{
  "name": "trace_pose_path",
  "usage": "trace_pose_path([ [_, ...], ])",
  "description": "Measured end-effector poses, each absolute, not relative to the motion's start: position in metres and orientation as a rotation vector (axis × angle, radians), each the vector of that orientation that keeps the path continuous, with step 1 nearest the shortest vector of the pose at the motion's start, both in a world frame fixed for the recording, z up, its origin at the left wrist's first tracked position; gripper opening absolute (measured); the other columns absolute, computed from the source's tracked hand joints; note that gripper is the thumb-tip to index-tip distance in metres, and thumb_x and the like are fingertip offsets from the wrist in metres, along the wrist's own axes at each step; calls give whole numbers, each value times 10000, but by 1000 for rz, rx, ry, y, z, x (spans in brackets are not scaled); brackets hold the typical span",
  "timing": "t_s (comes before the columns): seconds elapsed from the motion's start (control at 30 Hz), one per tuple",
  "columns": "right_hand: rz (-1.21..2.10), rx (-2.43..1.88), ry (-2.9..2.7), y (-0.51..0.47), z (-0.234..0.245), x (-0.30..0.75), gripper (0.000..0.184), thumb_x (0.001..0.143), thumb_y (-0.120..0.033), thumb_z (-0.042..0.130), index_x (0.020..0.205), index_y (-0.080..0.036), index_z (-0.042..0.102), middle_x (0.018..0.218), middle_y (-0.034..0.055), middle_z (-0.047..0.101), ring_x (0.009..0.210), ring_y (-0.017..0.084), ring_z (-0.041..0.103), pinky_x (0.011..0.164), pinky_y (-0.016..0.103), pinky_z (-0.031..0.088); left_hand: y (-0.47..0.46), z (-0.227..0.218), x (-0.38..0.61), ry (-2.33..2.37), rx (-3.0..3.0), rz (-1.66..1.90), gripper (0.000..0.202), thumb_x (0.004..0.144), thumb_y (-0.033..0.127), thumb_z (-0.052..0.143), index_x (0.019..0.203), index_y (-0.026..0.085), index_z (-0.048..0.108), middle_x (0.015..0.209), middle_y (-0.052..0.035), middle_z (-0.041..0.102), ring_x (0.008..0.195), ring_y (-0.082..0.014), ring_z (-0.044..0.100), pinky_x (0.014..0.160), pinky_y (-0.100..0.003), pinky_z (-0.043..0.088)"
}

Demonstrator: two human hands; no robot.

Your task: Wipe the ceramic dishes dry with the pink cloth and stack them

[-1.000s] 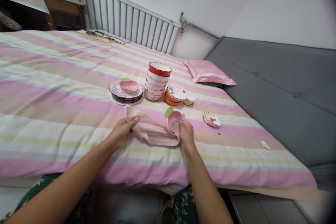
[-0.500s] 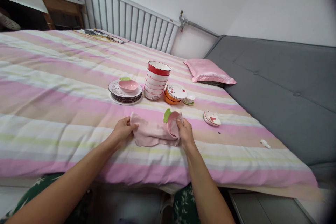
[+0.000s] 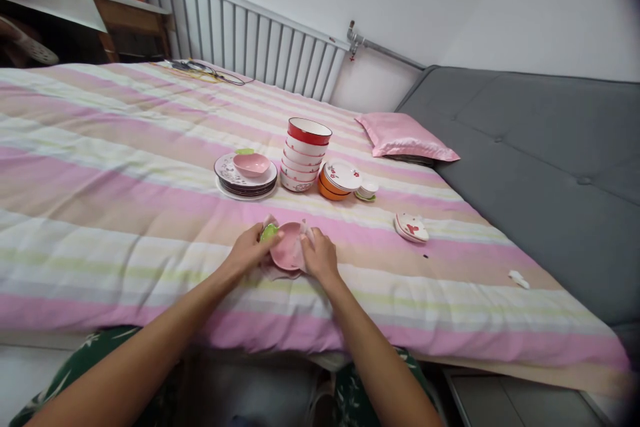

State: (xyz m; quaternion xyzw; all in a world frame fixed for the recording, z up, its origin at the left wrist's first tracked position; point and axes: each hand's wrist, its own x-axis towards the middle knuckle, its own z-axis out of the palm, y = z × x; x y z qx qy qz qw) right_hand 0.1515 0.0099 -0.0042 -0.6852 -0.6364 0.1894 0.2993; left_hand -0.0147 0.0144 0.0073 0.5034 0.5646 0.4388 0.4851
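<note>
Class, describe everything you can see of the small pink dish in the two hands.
The pink dish is small, shallow and glossy, like glazed ceramic, with a green leaf tab on its left. It is tilted up toward the camera, over the striped bed cover. The left hand grips the leaf side, the right hand the other; a pink cloth bunches under it.

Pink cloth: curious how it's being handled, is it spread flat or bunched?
Bunched. The pink cloth is gathered under and around the pink dish, between the left hand and right hand; only small edges show.
</note>
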Motion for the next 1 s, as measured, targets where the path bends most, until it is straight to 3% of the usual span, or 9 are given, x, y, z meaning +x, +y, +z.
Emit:
trace_pose_path([
  [0.07,495,-1812,-1709,8,-6,154,240,882,-306,414,939,-171,604,934,105,658,950,241,558,857,338,368,12,5,-14,1441,1371,1050,480,513,330,720,957,182,611,810,-20,641,823,-257,597,715,-315,443],
  [0.2,522,-1761,-1739,7,-5,164,291,901,-332,398,969,-169,629,1085,111,640,1093,239,516,979,354,307,9,-2,-13,1501,1552,1015,524,597,267,603,1108,173,534,919,-51,631,839,-257,585,755,-344,431],
  [0.4,725,-1626,-1797,10,-3,180,405,797,-373,580,1142,-161,584,1091,103,651,981,228,588,869,325,417,11,-14,-11,1440,1666,1060,472,690,236,510,1156,168,474,983,-51,628,865,-225,598,764,-334,472],
  [0.6,1013,-1483,-1888,24,3,193,341,753,-439,624,974,-181,661,898,43,702,787,200,635,679,288,482,12,-9,-9,1365,1699,1148,483,720,203,458,1201,161,460,1053,-62,632,920,-213,607,802,-325,488],
  [0.8,1082,-1386,-1929,50,5,199,319,743,-427,630,932,-177,683,859,42,707,772,206,636,665,291,493,37,-7,0,1356,1769,1194,469,751,251,463,1206,137,468,1130,-95,630,1010,-234,604,873,-351,476],
  [1.0,1048,-1354,-1925,97,22,232,351,753,-406,617,1004,-167,672,893,47,705,816,218,631,702,304,497,91,9,34,1420,1879,1131,493,717,209,480,1207,156,498,1175,-86,631,1073,-253,586,904,-367,460],
])
